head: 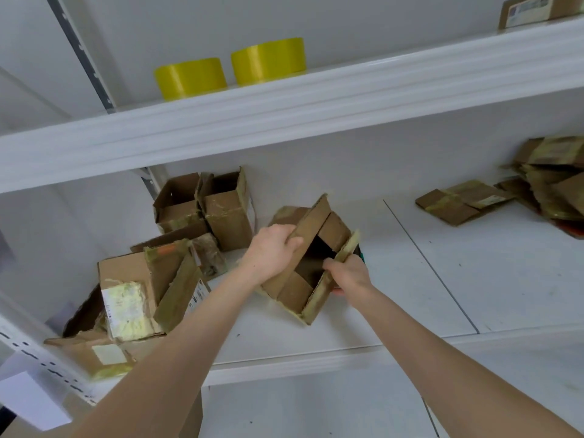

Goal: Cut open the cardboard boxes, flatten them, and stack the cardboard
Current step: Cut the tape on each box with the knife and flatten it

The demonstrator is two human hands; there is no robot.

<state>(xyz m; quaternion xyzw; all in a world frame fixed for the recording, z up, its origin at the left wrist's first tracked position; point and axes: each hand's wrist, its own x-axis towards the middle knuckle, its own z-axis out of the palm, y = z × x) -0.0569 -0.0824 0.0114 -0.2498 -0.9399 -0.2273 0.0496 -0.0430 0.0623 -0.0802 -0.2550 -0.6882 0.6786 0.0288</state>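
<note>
The cardboard box (294, 294) stands tilted on the middle shelf (410, 279), near its front edge and roughly midway along it, its top open and its dark inside showing. The left grip (271, 251) is clamped on the box's left flap, fingers curled over the flap's upper edge, and that flap stands up steeply. The right grip (349, 273) is clamped on the opposite, tape-covered flap, thumb on the inner side, the flap pulled outward. A sliver of red-orange and a dark teal edge show under and beside the right grip; what they belong to is too hidden to tell. Left of the box, touching one another, lie several more boxes: two open boxes (227, 213) upright against the back wall, and in front of them a loose heap of taped boxes (132, 295) with pale labels, reaching the shelf's front corner. Well apart on the right of the same shelf lies the flattened cardboard (553, 178), a ragged stack with one flat piece (458, 200) just beside it. On the upper shelf (284, 115) stand two yellow rolls (190, 78) side by side, and far right a labelled carton (534, 9).
</note>
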